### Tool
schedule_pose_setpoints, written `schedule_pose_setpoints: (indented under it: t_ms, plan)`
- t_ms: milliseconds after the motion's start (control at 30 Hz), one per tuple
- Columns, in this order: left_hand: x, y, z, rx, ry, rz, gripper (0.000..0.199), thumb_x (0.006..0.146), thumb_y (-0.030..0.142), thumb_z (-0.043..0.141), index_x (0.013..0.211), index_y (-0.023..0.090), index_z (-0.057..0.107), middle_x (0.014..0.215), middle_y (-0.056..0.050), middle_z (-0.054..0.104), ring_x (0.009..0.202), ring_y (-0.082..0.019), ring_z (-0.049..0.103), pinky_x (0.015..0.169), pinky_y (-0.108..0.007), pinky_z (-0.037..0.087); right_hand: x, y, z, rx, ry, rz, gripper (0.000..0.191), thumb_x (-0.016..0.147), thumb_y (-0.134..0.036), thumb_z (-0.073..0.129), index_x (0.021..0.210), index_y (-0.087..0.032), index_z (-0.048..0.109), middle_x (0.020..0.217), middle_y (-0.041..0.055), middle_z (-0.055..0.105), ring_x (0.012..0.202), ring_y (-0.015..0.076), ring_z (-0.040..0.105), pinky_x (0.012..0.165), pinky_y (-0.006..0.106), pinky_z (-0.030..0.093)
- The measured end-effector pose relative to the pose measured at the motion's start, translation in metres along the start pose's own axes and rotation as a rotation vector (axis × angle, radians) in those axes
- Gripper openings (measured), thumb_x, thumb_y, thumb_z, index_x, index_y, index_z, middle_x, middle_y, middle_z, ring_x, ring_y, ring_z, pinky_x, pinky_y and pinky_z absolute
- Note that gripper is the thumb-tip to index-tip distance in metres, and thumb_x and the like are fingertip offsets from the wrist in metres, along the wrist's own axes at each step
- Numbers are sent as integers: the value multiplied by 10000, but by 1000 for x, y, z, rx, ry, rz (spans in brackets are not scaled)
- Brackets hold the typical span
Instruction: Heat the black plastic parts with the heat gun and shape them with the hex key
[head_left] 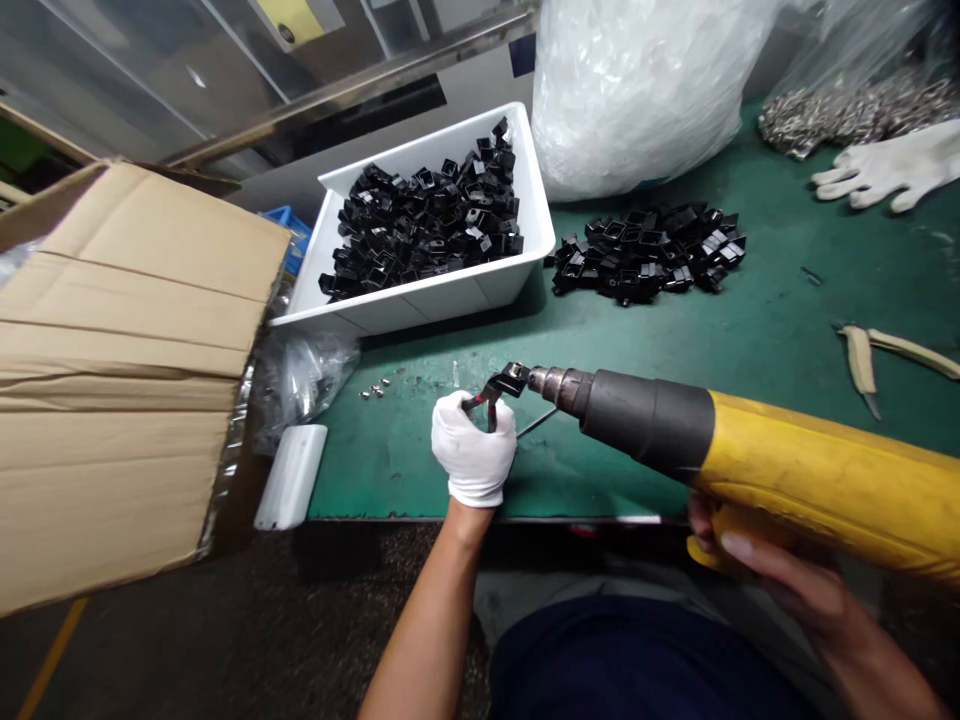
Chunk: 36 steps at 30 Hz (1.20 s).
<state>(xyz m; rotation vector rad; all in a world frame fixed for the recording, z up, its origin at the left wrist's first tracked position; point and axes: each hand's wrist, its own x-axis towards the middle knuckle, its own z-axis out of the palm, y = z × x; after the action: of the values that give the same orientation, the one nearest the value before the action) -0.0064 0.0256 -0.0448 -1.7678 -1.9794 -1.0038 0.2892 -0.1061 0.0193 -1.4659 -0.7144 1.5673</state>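
Observation:
White-gloved, my left hand is closed round a pair of pliers with black and red handles. At the tips of the pliers is a small black part with a bit of metal in it. The metal nozzle of a yellow and black heat gun points at this part from the right, very near it. My right hand, bare, grips the heat gun's handle from below. A thin metal rod shows just right of the glove; its other end is hidden.
A white bin of black parts stands behind, with a pile of black parts beside it. Small metal pieces lie left of the glove. Around are a cardboard box, plastic bag, glove and cream-handled pliers.

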Motion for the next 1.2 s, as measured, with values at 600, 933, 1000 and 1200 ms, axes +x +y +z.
schedule_pose_setpoints:
  t_ms: [600, 933, 1000, 1200]
  plan:
    - [6, 3, -3, -120, -2, -1, 264, 857, 304, 640, 1070, 150, 618, 979, -105, 624, 970, -249, 613, 913, -385, 488, 33, 47, -35, 68, -285, -95, 209, 880, -384, 705, 1042, -260, 749, 932, 60, 721, 803, 217, 651, 701, 316, 578]
    - [25, 0, -54, -1286, -686, -677, 498, 929, 579, 581, 1234, 195, 666, 1025, -82, 706, 723, -163, 615, 687, -326, 492, 19, 22, -21, 94, -143, 118, 322, 818, -483, 728, 911, -188, 819, 907, 118, 737, 871, 291, 676, 820, 387, 569]
    - [18, 1, -58, -1578, -859, -741, 572, 919, 653, 534, 1216, 187, 681, 1006, -95, 710, 674, -165, 617, 627, -326, 486, 23, 21, -26, 87, -186, 72, 312, 802, -483, 726, 901, -200, 810, 899, 112, 727, 838, 284, 660, 777, 369, 564]
    - [-10, -7, -45, -1894, -1133, -794, 617, 955, 655, 450, 1157, 145, 733, 909, -135, 756, 546, -158, 633, 526, -284, 467, 42, 33, -38, 133, -340, -28, 328, 781, -476, 683, 961, -217, 770, 844, 100, 691, 697, 272, 604, 645, 386, 527]
